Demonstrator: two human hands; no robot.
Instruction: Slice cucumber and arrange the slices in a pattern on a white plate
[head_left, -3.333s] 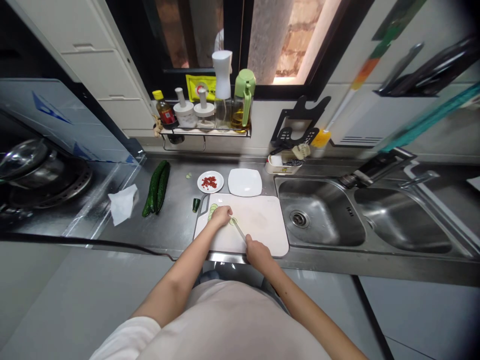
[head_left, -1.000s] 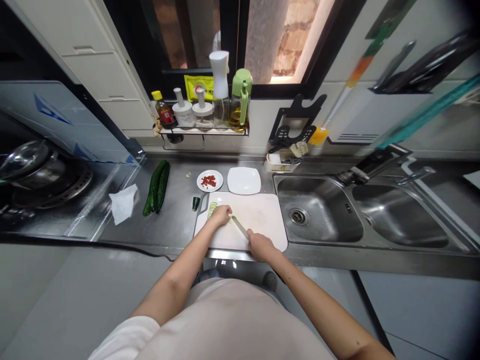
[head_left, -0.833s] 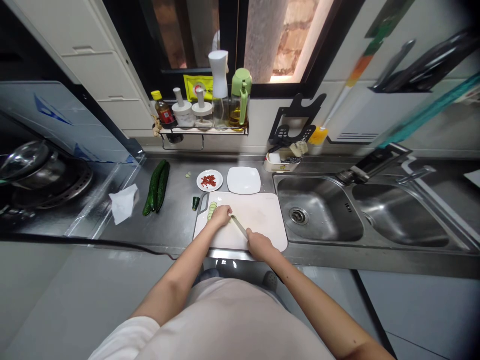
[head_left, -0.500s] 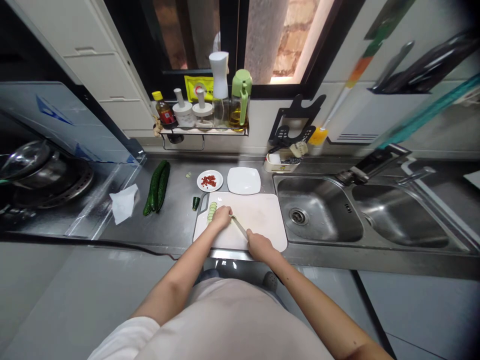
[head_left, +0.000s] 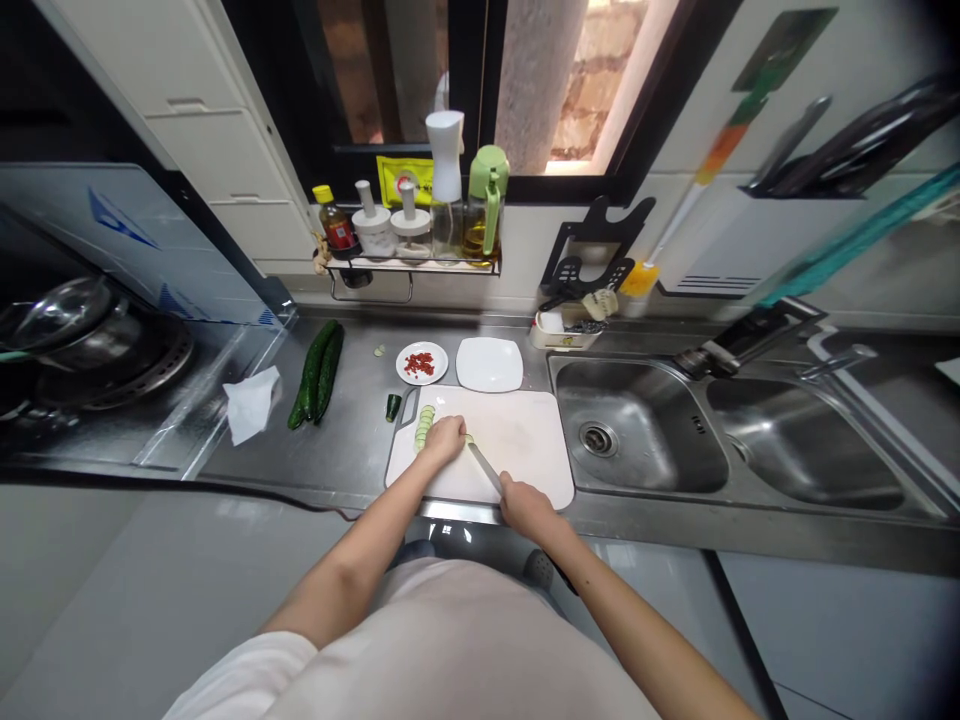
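My left hand (head_left: 447,440) is closed, its fingers curled down on the white cutting board (head_left: 525,430). A pale green edge of cucumber (head_left: 469,438) shows at the fingertips; the rest of that piece is hidden under the hand. In my right hand (head_left: 527,506) is the handle of a knife (head_left: 486,467), its blade slanting toward my left fingertips and the cut cucumber. Overlapping cucumber slices (head_left: 424,428) lie in a row on the board, left of my left hand. A dark green cucumber end (head_left: 393,407) rests off the board's left edge.
Behind the board stand a small plate of chopped red pieces (head_left: 411,376) and a white square plate (head_left: 489,364). Whole cucumbers (head_left: 316,375) and a white tissue (head_left: 251,404) lie left. A double sink (head_left: 637,475) adjoins the board's right. Bottles line a wall rack (head_left: 411,264).
The knife and my right hand have shifted slightly right and toward me, so a gap shows between the blade tip and my left fingers. My left hand stays nearly in place.
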